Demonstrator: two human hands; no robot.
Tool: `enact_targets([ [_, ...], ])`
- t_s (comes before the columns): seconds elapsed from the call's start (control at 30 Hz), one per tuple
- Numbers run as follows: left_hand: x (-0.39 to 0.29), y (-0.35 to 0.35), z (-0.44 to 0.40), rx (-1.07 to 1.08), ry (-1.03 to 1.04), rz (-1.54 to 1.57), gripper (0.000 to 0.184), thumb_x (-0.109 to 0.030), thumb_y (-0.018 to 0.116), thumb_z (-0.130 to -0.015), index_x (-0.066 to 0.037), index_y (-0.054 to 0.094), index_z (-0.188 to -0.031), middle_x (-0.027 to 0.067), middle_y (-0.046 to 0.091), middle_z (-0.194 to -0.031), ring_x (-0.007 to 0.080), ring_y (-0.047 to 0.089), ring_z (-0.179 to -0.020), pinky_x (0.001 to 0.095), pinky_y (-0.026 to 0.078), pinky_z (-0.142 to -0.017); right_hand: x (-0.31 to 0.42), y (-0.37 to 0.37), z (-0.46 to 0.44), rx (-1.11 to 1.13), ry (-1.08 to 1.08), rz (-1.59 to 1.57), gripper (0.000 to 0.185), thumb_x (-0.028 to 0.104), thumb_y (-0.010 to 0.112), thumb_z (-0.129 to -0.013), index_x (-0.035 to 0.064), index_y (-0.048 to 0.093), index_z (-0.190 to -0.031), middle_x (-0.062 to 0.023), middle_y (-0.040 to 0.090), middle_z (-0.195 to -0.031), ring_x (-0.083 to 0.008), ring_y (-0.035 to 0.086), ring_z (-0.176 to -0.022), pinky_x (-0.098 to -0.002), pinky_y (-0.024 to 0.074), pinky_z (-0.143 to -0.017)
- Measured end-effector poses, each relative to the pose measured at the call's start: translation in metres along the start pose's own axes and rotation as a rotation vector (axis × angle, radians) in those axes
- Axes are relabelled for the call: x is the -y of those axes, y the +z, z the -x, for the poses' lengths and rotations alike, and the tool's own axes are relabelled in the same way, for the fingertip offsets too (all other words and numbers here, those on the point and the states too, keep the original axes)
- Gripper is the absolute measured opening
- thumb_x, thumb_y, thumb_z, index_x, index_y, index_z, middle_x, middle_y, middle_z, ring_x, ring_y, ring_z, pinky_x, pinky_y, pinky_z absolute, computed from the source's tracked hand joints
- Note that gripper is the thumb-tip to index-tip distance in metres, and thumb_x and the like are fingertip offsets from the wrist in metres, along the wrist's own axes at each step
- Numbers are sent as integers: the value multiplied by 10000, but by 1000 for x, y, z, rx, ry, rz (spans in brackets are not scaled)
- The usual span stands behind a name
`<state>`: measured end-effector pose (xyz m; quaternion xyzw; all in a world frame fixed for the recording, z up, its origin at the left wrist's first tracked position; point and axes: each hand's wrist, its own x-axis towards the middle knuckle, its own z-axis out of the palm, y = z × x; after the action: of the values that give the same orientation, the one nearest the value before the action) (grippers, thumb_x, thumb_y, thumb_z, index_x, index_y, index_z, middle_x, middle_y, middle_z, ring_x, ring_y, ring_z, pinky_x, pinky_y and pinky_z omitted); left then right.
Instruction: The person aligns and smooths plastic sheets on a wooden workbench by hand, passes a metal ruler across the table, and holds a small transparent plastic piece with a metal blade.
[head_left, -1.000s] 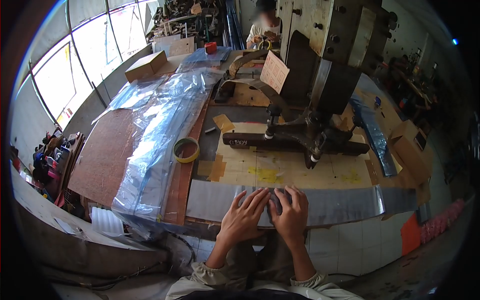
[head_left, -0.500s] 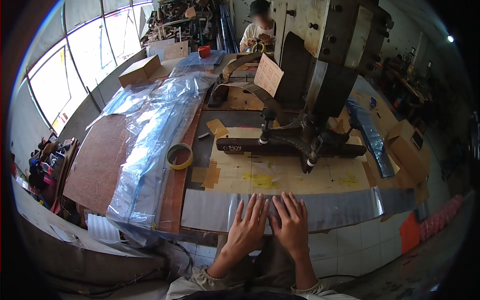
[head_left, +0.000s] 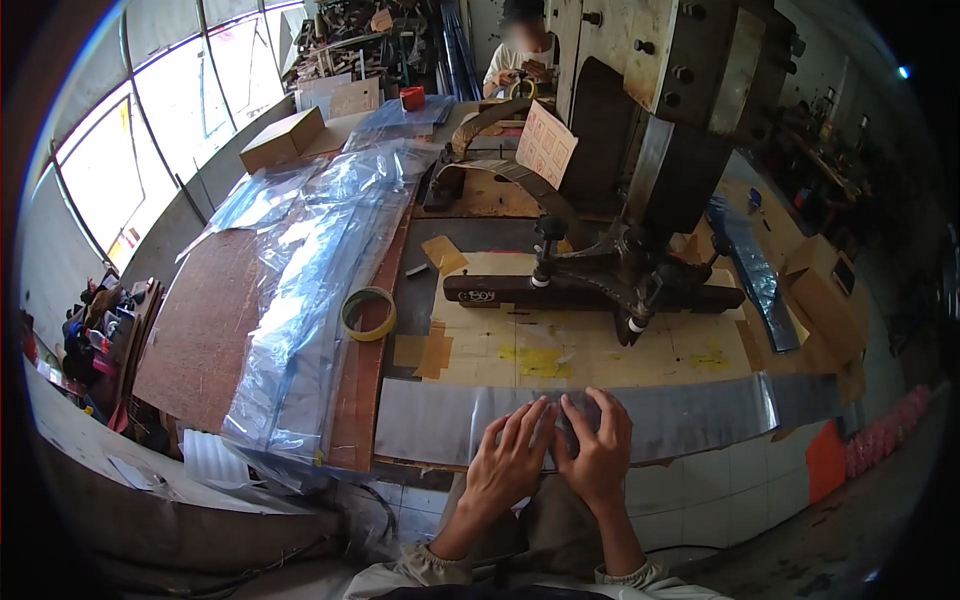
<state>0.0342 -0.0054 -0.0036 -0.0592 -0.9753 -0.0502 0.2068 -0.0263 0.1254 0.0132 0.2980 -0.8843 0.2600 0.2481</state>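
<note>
The person's left hand and right hand are side by side at the clear plastic strip, which lies along the near edge of the worktable. The fingers bend a little, slightly spread, and pinch nothing. The step looks like smoothing or steadying the strip; the next move seems to call for flat, gentle hands. Whether the fingertips press or hover is hard to tell. The hands hide part of the strip, and the metal press partly hides a co-worker.

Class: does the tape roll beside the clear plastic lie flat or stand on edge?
Flat: the tape roll shows its round opening facing upward.
</note>
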Motion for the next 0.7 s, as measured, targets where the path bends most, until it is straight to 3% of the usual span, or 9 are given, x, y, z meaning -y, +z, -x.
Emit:
enact_targets([
  [0.2, -1, 1, 1, -47, 4, -30, 766, -467, 618, -717, -46, 447, -1334, 82, 480, -1277, 202, 472, -1176, 368, 345, -964, -3, 3, 1, -11, -31, 23, 351, 175, 678, -719, 92, 673, -1060, -99, 544, -1038, -287, 533, -1016, -403, 427, -881],
  [0.37, -1, 1, 1, -70, 6, -18, 731, -381, 632, -707, -48, 451, -1333, 67, 493, -1271, 191, 487, -1166, 355, 368, -942, -1, 5, 3, -52, -26, 16, 313, 167, 689, -720, 85, 681, -1021, -77, 580, -980, -274, 559, -1007, -397, 427, -880],
  [0.7, -1, 4, 1, -138, 14, -18, 569, -184, 585, -733, -57, 512, -1283, 46, 536, -1249, 165, 520, -1150, 311, 408, -892, 0, 10, 12, -107, 2, 22, 238, 154, 673, -776, 47, 690, -989, -85, 617, -1032, -261, 567, -1063, -398, 428, -889],
])
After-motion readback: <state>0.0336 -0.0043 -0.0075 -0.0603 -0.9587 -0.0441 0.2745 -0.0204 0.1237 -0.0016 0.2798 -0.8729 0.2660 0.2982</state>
